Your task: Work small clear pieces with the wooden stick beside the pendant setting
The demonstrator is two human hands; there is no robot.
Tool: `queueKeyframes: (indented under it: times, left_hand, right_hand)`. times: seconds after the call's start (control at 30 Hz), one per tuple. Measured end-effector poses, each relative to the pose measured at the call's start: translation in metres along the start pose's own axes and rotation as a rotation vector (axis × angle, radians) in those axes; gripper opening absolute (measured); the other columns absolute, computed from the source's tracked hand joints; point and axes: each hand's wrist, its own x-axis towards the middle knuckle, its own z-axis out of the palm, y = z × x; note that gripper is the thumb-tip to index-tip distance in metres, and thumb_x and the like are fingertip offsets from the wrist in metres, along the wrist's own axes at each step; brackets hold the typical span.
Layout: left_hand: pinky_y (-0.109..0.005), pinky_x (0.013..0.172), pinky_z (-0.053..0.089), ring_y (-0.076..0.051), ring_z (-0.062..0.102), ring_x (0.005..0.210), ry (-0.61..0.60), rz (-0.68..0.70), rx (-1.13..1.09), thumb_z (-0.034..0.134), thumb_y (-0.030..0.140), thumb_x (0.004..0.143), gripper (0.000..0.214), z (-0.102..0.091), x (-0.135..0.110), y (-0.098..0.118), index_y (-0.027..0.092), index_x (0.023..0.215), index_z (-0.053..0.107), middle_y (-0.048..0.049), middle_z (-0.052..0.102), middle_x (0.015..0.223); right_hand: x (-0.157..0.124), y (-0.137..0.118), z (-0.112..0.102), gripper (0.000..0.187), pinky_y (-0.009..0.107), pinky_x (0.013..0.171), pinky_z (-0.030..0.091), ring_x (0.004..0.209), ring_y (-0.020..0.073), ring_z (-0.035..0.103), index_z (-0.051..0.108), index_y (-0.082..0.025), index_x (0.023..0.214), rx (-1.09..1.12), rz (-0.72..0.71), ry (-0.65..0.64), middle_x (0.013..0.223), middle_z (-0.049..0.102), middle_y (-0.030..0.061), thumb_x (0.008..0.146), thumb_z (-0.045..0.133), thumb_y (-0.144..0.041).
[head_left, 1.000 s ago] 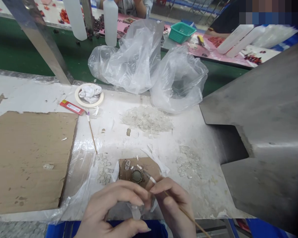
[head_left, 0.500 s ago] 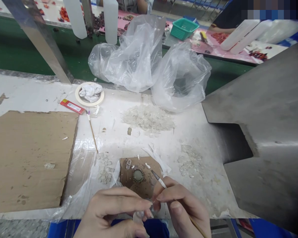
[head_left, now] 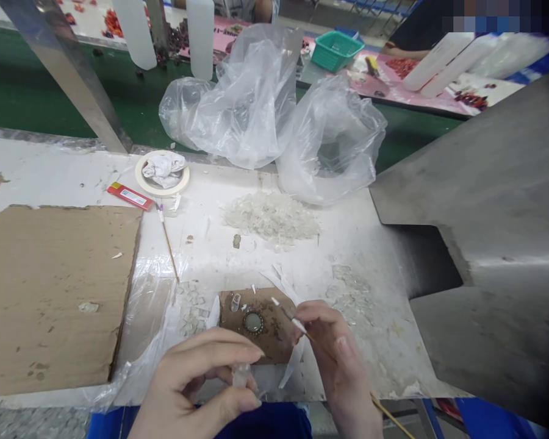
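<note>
A white table (head_left: pixel 64 177) spreads ahead of both hands, and a grey metal panel (head_left: pixel 494 244) rises well to the right of the right hand. A big sheet of cardboard (head_left: pixel 55 292) lies far left of the left hand. Two crumpled clear plastic bags (head_left: pixel 274 116) sit well beyond the hands at the table's far edge. Between the bags and the hands lies a heap of clear chips (head_left: pixel 272 216). A roll of tape (head_left: pixel 161 173) with a white rag in it sits far ahead and left of the left hand, with a red tube (head_left: pixel 130 196) and a spare stick (head_left: pixel 168 241) near it.

Just ahead of both hands lies a small brown card (head_left: pixel 265 332), and on it a round metal-rimmed ornament (head_left: pixel 253 322).

The left hand (head_left: pixel 196 390) is curled, thumb and fingers closed around a small clear piece (head_left: pixel 240 375), held just in front of the card's near edge.

The right hand (head_left: pixel 336 366) is pinched shut on a thin wooden stick (head_left: pixel 333 360); its white-tipped end points up and left over the card, near the ornament but apart from it, and its tail runs out past the wrist to the lower right.
</note>
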Motion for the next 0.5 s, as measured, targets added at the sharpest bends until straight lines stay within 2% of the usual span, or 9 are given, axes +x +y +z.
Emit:
queueKeyframes:
  times: [0.1,0.2,0.23,0.3,0.33,0.37,0.43,0.47,0.5]
  left_hand:
    - [-0.028,0.068,0.066,-0.024,0.078,0.077,-0.010,-0.041,-0.068,0.087,0.030,0.082,0.033,-0.008,-0.008,-0.009,0.029,0.114,0.081,-0.0053,0.082,0.084]
    - [-0.018,0.074,0.063,-0.016,0.077,0.081,-0.099,-0.019,-0.140,0.081,0.012,0.085,0.039,-0.016,-0.011,-0.015,0.040,0.111,0.080,0.0039,0.083,0.093]
    - [-0.015,0.075,0.061,-0.014,0.076,0.082,-0.129,-0.007,-0.143,0.080,0.009,0.085,0.041,-0.017,-0.010,-0.016,0.042,0.109,0.080,0.0061,0.083,0.094]
    - [-0.013,0.076,0.059,-0.012,0.075,0.083,-0.138,0.000,-0.141,0.080,0.010,0.085,0.038,-0.017,-0.009,-0.016,0.041,0.106,0.081,0.0073,0.083,0.093]
    - [-0.011,0.076,0.058,-0.011,0.075,0.082,-0.115,-0.010,-0.149,0.081,0.013,0.086,0.034,-0.016,-0.008,-0.015,0.041,0.105,0.082,0.0073,0.082,0.091]
    - [-0.010,0.076,0.058,-0.010,0.074,0.081,-0.088,-0.030,-0.164,0.082,0.017,0.086,0.028,-0.015,-0.008,-0.014,0.040,0.103,0.082,0.0072,0.082,0.089]
    - [-0.009,0.074,0.057,-0.010,0.074,0.078,-0.035,-0.101,-0.213,0.085,0.025,0.085,0.019,-0.010,-0.010,-0.011,0.039,0.098,0.084,0.0070,0.082,0.085]
    - [-0.009,0.072,0.057,-0.010,0.074,0.076,-0.019,-0.149,-0.242,0.087,0.028,0.083,0.017,-0.008,-0.011,-0.009,0.039,0.095,0.084,0.0069,0.082,0.084]
    - [-0.009,0.071,0.058,-0.010,0.074,0.075,-0.009,-0.199,-0.269,0.088,0.030,0.082,0.016,-0.006,-0.012,-0.007,0.039,0.094,0.084,0.0067,0.082,0.083]
  right_hand:
    - [0.005,0.002,-0.018,0.030,0.024,0.067,0.048,0.074,0.0147,0.056,0.067,-0.024,0.082,-0.119,-0.070,0.061,0.084,0.057,0.0015,0.104,0.055,-0.041]
    - [0.007,0.001,-0.035,0.008,0.020,0.047,0.040,0.049,0.0110,0.048,0.063,-0.029,0.100,-0.165,-0.045,0.077,0.057,0.052,-0.0061,0.102,0.061,-0.036]
    - [0.006,0.001,-0.039,0.016,0.018,0.040,0.035,0.041,0.0099,0.043,0.061,-0.031,0.115,-0.192,-0.006,0.060,0.051,0.048,-0.0093,0.101,0.063,-0.038]
    - [0.006,0.002,-0.044,0.054,0.017,0.036,0.032,0.035,0.0097,0.039,0.042,-0.032,0.146,-0.272,0.074,0.030,0.046,0.043,-0.0135,0.099,0.066,-0.039]
    - [0.007,0.003,-0.046,0.066,0.017,0.036,0.034,0.034,0.0104,0.040,0.032,-0.031,0.155,-0.307,0.094,0.025,0.045,0.042,-0.0142,0.099,0.065,-0.038]
    - [0.008,0.004,-0.048,0.068,0.017,0.035,0.035,0.034,0.0106,0.041,0.029,-0.032,0.158,-0.314,0.088,0.018,0.046,0.044,-0.0135,0.100,0.064,-0.038]
    - [0.012,0.005,-0.051,0.048,0.019,0.035,0.036,0.034,0.0093,0.044,0.048,-0.035,0.150,-0.195,0.030,-0.017,0.055,0.059,-0.0068,0.103,0.058,-0.035]
    - [0.014,0.005,-0.052,0.036,0.020,0.034,0.037,0.035,0.0090,0.048,0.061,-0.035,0.139,-0.088,0.000,-0.056,0.065,0.069,-0.0019,0.103,0.057,-0.039]
    - [0.016,0.005,-0.053,0.033,0.022,0.034,0.040,0.035,0.0095,0.052,0.071,-0.035,0.128,0.025,-0.029,-0.105,0.078,0.077,0.0022,0.101,0.057,-0.050]
